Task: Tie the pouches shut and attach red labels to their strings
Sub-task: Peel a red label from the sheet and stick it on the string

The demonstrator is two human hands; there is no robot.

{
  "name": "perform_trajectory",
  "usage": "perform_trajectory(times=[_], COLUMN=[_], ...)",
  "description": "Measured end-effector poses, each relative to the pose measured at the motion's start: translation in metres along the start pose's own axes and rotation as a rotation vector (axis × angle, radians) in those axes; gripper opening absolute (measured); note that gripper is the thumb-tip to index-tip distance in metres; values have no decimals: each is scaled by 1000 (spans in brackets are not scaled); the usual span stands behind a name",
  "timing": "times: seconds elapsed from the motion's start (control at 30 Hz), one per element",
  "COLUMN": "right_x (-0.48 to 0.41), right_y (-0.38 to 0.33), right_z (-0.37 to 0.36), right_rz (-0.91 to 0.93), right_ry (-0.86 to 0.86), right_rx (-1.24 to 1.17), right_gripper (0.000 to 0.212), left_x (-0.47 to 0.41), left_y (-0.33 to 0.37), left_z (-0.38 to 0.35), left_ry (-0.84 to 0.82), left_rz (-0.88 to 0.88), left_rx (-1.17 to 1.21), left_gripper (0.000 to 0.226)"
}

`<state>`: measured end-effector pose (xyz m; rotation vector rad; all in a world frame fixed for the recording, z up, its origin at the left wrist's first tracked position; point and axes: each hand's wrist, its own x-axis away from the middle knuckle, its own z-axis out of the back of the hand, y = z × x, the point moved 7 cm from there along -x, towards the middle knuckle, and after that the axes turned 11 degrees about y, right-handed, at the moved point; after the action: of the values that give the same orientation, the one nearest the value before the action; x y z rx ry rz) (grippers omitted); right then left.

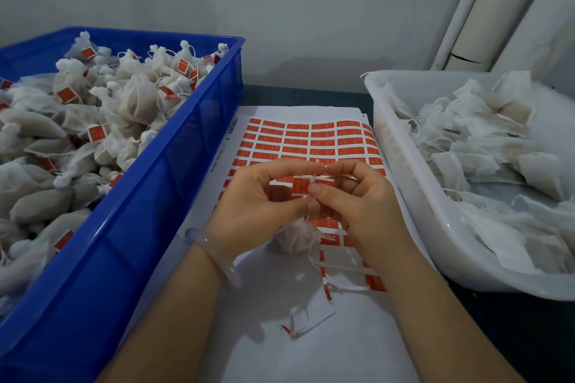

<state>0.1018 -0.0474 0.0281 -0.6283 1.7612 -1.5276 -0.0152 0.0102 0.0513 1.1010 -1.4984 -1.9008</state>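
Now, my left grip [264, 196] and right grip [357, 199] both pinch one red label [300, 186]; tied pouch [295, 238] just beneath, over the label sheet [311, 137] on the bench [298, 93].

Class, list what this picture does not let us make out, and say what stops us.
Print on the label: head view, too small, blurred.
Knot of the pouch: head view, hidden under left hand and right hand.
Blue crate: head view, left end cut off by frame edge.
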Motion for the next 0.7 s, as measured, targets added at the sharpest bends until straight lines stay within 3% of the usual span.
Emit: perform_trajectory(times=[0.7], right_x=[2], right_y=[-4], right_z=[4], right_rz=[45], right_ry=[80], right_rx=[41], right_gripper=[20], left_x=[0], left_y=[5], left_z=[0], left_ry=[27], left_rz=[-49], left_rx=[-53], left_gripper=[37])
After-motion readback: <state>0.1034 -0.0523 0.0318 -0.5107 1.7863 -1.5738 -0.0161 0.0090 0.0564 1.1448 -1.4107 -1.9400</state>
